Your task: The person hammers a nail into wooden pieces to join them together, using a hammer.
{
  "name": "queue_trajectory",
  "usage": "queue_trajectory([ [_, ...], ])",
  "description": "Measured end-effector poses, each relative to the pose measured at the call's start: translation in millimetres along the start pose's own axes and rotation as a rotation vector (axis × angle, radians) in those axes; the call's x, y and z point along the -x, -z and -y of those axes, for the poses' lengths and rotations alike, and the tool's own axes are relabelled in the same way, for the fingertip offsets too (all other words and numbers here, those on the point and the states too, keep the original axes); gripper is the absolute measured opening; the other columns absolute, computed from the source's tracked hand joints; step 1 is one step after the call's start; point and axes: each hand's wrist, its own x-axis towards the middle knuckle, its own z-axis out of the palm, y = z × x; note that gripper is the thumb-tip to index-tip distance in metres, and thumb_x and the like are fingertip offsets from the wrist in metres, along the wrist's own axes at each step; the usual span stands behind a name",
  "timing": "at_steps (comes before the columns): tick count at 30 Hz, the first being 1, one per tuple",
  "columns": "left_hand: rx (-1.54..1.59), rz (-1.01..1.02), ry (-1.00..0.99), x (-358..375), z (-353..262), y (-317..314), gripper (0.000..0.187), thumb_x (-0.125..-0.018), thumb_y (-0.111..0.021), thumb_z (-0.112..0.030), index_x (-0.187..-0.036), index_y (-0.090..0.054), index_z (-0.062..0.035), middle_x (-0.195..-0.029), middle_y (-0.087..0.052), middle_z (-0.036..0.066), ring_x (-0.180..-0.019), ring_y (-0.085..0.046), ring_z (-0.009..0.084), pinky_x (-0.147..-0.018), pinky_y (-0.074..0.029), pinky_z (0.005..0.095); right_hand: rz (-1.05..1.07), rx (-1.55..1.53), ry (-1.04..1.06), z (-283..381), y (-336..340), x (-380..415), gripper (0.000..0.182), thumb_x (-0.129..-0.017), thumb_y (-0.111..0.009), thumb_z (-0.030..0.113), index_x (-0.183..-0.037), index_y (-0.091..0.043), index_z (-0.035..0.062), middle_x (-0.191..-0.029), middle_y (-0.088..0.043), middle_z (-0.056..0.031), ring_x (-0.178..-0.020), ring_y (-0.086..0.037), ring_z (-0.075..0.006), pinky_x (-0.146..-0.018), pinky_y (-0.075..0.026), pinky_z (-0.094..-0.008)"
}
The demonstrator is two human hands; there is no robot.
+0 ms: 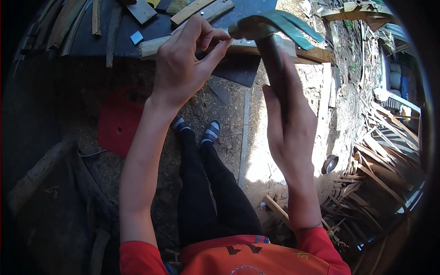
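A claw hammer (pixel 268 26) with a greenish metal head is held by its dark handle in my right hand (pixel 293 110). Its striking face is close to the fingertips of my left hand (pixel 185 64). Thumb and forefinger of that hand are pinched together over a wooden piece (pixel 149 48) lying along the near edge of the dark table (pixel 123 25). Whatever sits in the pinch is too small or hidden to make out. The hammer and my fingers cover part of the wood.
More wood pieces (pixel 197 10) and a small striped box (pixel 136 37) lie on the table. Long strips (pixel 66 23) are at its left. Below stands a red plastic seat (pixel 120 128). Scrap wood (pixel 385 156) is heaped at right, near a small bowl (pixel 331 163).
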Motion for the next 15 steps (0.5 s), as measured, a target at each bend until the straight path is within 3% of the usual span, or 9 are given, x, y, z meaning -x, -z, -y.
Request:
queue_trajectory([
  [1, -0.007, 0.006, -0.003, 1, 0, -1, 0.030, -0.091, -0.084, -0.013, -0.093, -0.055, -0.0079, -0.075, -0.059, 0.003, -0.070, -0.066, 0.0195, -0.064, -0.053, 0.0349, -0.020, -0.034, -0.031, 2, -1, -1, 0.061, -0.104, -0.063, 0.007, -0.161, -0.043, 0.0145, -0.134, -0.068, -0.0263, -0.113, -0.072, -0.0434, -0.088, -0.059, -0.0459],
  [6, -0.015, 0.010, 0.001, -1, -5, 0, 0.029, -0.092, -0.083, -0.013, -0.094, -0.055, -0.0077, -0.075, -0.059, 0.003, -0.070, -0.067, 0.0203, -0.064, -0.054, 0.0341, -0.005, -0.048, -0.160, 3, 2, 6, 0.053, -0.111, -0.057, 0.020, -0.161, -0.042, 0.0099, -0.148, -0.062, -0.0219, -0.131, -0.066, -0.0346, -0.102, -0.053, -0.0431],
  [9, -0.035, 0.153, 0.175, 1, -14, 7, 0.031, -0.094, -0.082, -0.012, -0.101, -0.053, -0.0062, -0.105, -0.078, 0.010, -0.100, -0.076, 0.0158, -0.084, -0.059, 0.0320, -0.024, -0.096, -0.207, 2, 4, 9, 0.055, -0.111, -0.056, 0.023, -0.162, -0.041, 0.0090, -0.150, -0.060, -0.0210, -0.131, -0.066, -0.0311, -0.104, -0.051, -0.0427],
  [10, -0.023, 0.097, 0.093, -1, -13, 7, 0.034, -0.093, -0.083, -0.013, -0.108, -0.054, -0.0063, -0.111, -0.076, 0.011, -0.104, -0.075, 0.0175, -0.088, -0.058, 0.0345, -0.029, -0.119, -0.230, 2, 4, 9, 0.055, -0.112, -0.056, 0.024, -0.162, -0.040, 0.0087, -0.150, -0.060, -0.0208, -0.131, -0.066, -0.0298, -0.104, -0.050, -0.0424],
  [12, 0.005, -0.011, -0.070, -3, -12, 5, 0.044, -0.090, -0.085, -0.016, -0.121, -0.056, -0.0066, -0.122, -0.072, 0.013, -0.113, -0.072, 0.0210, -0.095, -0.057, 0.0395, -0.033, -0.135, -0.311, 4, 6, 10, 0.051, -0.111, -0.058, 0.024, -0.157, -0.043, 0.0065, -0.126, -0.069, -0.0203, -0.103, -0.071, -0.0284, -0.088, -0.054, -0.0398],
  [14, -0.227, 0.125, -0.104, -10, -13, 27, 0.057, -0.087, -0.085, -0.021, -0.133, -0.054, -0.0075, -0.127, -0.067, 0.014, -0.118, -0.068, 0.0275, -0.100, -0.055, 0.0439, -0.023, -0.087, -0.320, 2, 9, 14, 0.048, -0.110, -0.058, 0.019, -0.154, -0.042, 0.0058, -0.107, -0.074, -0.0216, -0.083, -0.076, -0.0361, -0.074, -0.056, -0.0419],
  [15, -0.347, 0.196, -0.123, -12, -12, 42, 0.065, -0.085, -0.085, -0.023, -0.138, -0.052, -0.0079, -0.130, -0.065, 0.015, -0.121, -0.067, 0.0307, -0.102, -0.053, 0.0461, -0.008, -0.097, -0.315, 1, 11, 18, 0.047, -0.110, -0.058, 0.019, -0.152, -0.043, 0.0048, -0.106, -0.074, -0.0216, -0.083, -0.076, -0.0357, -0.074, -0.056, -0.0418],
])
